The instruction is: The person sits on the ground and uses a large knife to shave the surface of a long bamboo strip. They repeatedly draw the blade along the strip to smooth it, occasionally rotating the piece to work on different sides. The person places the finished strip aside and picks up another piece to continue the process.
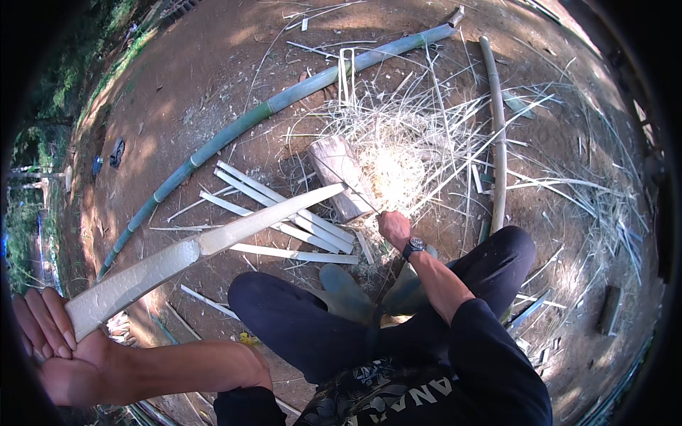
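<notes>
My left hand [67, 344], out at the lower left, is closed around the near end of a long pale split bamboo strip [142, 284]. The strip has a joint partway along and slants up to the right. Its far tip lies over a short wooden log block [332, 160], against or close to a thin blade. My right hand [394, 228] is a fist around the handle of that knife [366, 199], which is seen nearly edge-on across the block. The fingers hide the handle. Whether the blade touches the strip I cannot tell.
Several split bamboo strips [284, 206] lie left of the block. Thin shavings [398, 135] heap beyond and right of it. A long green bamboo pole [234, 131] curves across the dirt ground, and a bare pole [496, 135] lies at the right. My bent knees flank the work.
</notes>
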The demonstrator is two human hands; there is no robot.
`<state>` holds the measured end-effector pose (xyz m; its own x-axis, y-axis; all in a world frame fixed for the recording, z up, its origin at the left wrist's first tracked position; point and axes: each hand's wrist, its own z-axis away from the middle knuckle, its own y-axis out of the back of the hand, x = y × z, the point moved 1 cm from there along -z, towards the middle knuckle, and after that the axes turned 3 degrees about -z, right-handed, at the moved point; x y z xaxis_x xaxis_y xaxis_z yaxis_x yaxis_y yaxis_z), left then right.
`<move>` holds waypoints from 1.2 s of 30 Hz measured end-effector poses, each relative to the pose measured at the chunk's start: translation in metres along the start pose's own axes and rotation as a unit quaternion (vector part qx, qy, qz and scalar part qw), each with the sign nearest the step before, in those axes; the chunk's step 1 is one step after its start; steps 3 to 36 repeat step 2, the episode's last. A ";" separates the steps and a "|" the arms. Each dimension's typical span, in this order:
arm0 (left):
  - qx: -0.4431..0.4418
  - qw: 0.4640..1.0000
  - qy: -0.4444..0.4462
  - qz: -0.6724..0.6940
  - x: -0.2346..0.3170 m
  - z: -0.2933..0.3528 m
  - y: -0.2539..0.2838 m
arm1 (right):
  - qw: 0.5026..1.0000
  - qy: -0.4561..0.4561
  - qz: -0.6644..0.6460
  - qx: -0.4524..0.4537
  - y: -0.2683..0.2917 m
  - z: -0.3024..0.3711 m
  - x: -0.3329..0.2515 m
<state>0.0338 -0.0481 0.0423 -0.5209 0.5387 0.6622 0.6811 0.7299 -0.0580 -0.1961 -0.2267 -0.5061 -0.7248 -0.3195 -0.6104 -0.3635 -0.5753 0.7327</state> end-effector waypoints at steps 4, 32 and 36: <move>0.013 1.000 -0.001 -0.014 -0.001 -0.001 -0.004 | 1.000 0.028 -0.010 0.006 0.007 0.006 -0.009; 0.013 1.000 -0.001 -0.014 -0.001 -0.001 -0.004 | 1.000 0.028 -0.010 0.006 0.007 0.006 -0.009; 0.013 1.000 -0.001 -0.014 -0.001 -0.001 -0.004 | 1.000 0.028 -0.010 0.006 0.007 0.006 -0.009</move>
